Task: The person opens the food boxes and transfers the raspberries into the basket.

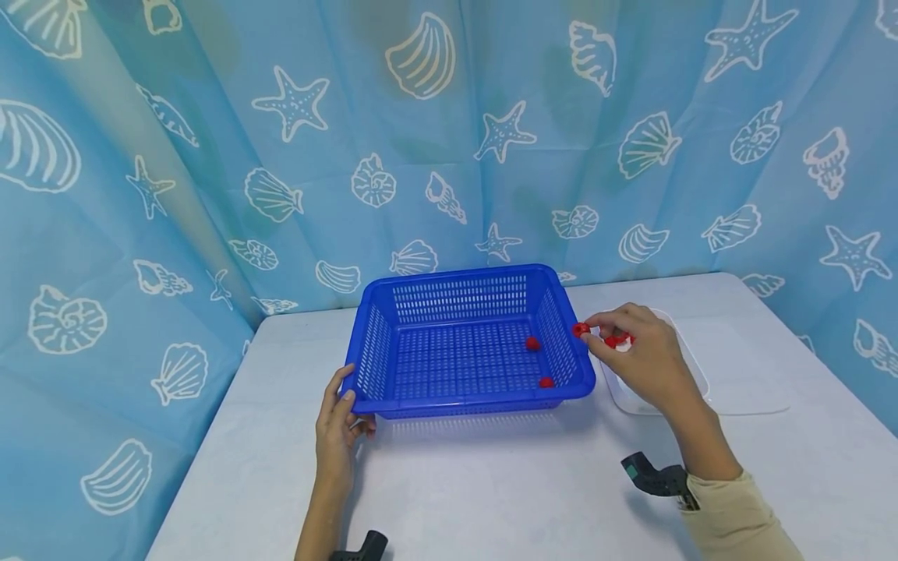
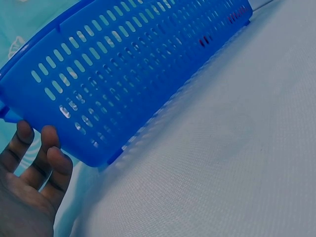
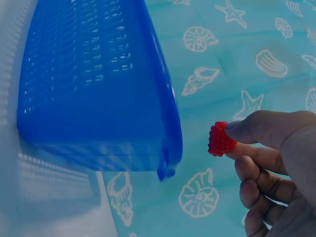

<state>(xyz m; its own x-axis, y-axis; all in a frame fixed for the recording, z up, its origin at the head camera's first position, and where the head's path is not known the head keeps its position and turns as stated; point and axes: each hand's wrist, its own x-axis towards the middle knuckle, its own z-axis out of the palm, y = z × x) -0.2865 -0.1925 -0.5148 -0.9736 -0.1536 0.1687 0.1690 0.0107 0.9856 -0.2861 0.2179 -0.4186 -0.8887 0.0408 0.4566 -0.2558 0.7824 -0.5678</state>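
Right hand (image 1: 641, 351) pinches a red raspberry (image 3: 220, 139) between thumb and forefinger, just outside the blue basket (image 1: 463, 405).
The left hand (image 1: 340, 436) grips the basket's near left corner, thumb and forefinger at the rim; the right side wall stands between the raspberry and two red pieces (image 1: 532, 344) inside, while more red bits (image 1: 617, 340) lie on a white tray (image 1: 631, 401), partly hidden by the right hand, on the white table (image 1: 491, 483) before a shell-patterned curtain (image 1: 435, 125).
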